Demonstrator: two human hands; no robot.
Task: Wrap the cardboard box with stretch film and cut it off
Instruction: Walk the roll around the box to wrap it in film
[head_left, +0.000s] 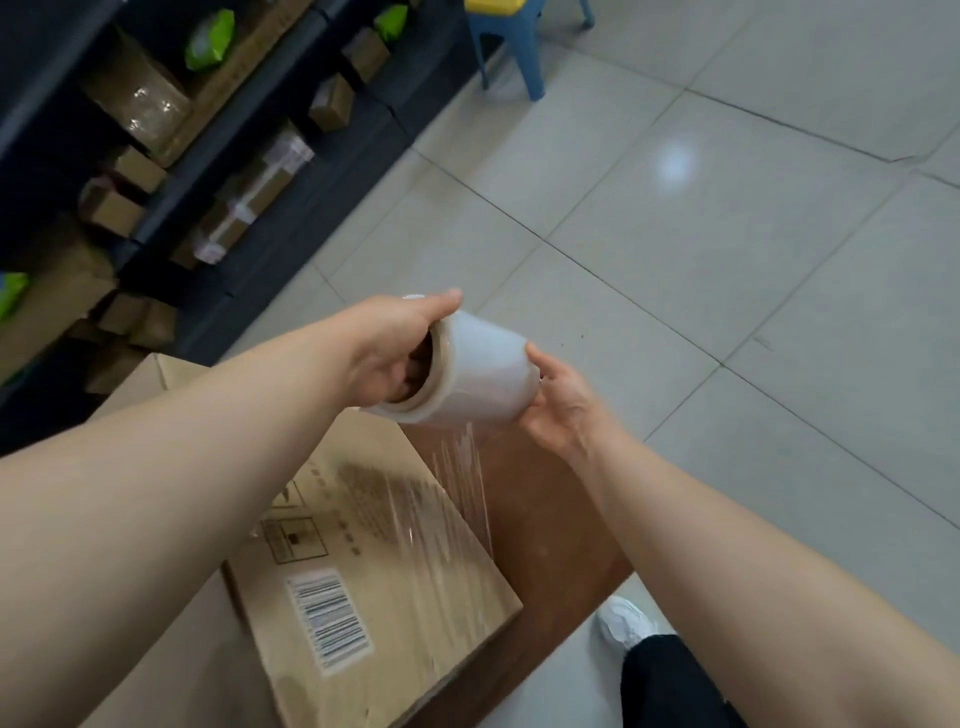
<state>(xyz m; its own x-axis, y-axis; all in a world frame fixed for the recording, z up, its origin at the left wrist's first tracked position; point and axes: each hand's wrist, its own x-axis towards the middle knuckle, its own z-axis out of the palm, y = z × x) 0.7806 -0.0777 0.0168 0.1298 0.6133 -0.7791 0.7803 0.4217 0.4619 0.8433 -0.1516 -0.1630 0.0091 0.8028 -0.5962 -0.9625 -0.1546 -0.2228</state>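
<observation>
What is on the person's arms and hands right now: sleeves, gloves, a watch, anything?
Nothing that shows. Both forearms are bare as far up as the view reaches, with no sleeve edge in sight. The left hand and right hand wear no gloves, and no watch, band or ring is visible. Lower down, dark trousers and a white shoe can be seen.

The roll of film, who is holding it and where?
Both hands hold the roll by its ends: left hand fingers reach into the open core, and the right hand cups the far end. Film runs down to the box.
</observation>
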